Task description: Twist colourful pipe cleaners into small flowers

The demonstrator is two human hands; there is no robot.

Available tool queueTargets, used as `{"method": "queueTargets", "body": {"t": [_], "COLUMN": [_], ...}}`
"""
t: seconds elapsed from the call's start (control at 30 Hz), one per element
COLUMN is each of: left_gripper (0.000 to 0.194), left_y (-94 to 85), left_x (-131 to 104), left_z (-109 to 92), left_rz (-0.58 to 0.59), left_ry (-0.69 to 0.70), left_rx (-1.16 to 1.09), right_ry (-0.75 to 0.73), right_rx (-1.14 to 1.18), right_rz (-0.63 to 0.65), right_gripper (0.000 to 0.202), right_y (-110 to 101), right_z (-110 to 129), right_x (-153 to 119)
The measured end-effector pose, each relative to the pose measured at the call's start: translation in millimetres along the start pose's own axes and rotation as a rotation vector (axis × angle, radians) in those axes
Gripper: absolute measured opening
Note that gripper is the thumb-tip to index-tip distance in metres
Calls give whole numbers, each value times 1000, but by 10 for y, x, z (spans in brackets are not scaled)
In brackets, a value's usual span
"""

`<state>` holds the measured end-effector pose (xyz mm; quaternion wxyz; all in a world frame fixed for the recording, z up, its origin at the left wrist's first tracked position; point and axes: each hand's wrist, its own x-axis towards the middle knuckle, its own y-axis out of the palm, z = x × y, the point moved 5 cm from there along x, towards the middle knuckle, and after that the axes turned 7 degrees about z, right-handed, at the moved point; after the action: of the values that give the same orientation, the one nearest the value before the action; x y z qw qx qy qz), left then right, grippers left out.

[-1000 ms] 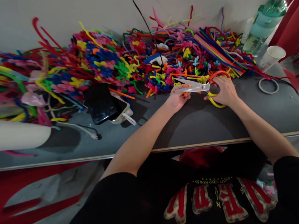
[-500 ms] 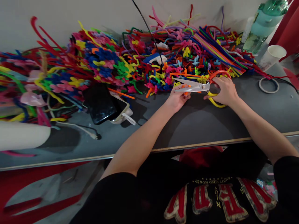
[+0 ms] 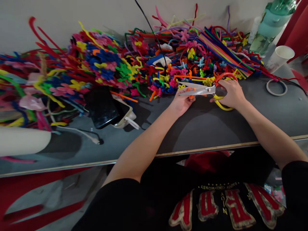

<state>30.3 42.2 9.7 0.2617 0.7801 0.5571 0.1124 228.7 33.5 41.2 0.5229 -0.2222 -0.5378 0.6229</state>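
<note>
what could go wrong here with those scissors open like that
The open scissors in the right hand have a blade right by the left hand's fingers, so closing them carelessly might nick one. The small orange piece at those fingertips leaves little to grip and could slip. The upper blade also sits close to the colourful pile, so it may snag something there.

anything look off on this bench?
No spill or damage that I can see. Mildly odd: pipe cleaners lie in a jumble, a white cable trails loose, the black smartphone sits askew, overlapping a pale object, and the scissors have mismatched handles, orange and yellow.
</note>
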Motion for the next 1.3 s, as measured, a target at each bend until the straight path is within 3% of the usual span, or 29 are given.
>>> {"method": "queueTargets", "body": {"t": [0.53, 0.73, 0.87, 1.1, 1.2, 1.3], "left_gripper": [30, 28, 24, 14, 14, 17], "left_y": [-57, -43, -88, -116, -99, -90], "left_x": [28, 19, 41, 50, 50, 60], "left_z": [24, 3, 4, 4, 0, 9], "left_rz": [-12, -37, -75, -88, -82, -60], "left_ry": [25, 2, 8, 8, 10, 39], "left_rx": [5, 9, 16, -9, -9, 57], "right_ry": [32, 21, 64, 271, 287, 301], "right_rx": [-4, -39, -21, -1, -27, 17], "right_rz": [26, 13, -35, -148, -275, -313], "right_gripper": [43, 57, 73, 63, 59, 58], "right_y": [-10, -16, -59, -49, -64, -68], "right_z": [5, -53, -175, -455, -550, -608], "right_x": [5, 26, 38, -20, -60, -61]}}
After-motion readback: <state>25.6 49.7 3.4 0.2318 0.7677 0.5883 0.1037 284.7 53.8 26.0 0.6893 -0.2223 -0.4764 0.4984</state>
